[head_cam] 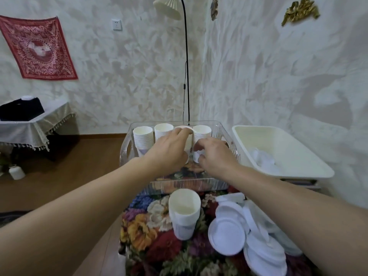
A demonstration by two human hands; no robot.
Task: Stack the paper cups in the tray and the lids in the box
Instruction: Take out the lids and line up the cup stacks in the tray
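Observation:
A clear plastic tray [127,148] holds several stacks of white paper cups [143,137] along its far side. My left hand [169,150] reaches into the tray, its fingers curled over the rim of the third cup stack [182,127]. My right hand [214,156] is beside it, its fingers bent around the lower part of the rightmost stack [202,130]. In front of the tray stands a short stack of cups [184,212] on the floral cloth. White lids [227,236] lie in a loose pile at the lower right. A white box [298,166] at the right holds several lids [262,159].
The floral tablecloth [151,236] covers a small table with its left edge near my left forearm. A black lamp pole [187,76] rises behind the tray. A side table with a fringed cloth [29,128] stands at the far left above a wooden floor.

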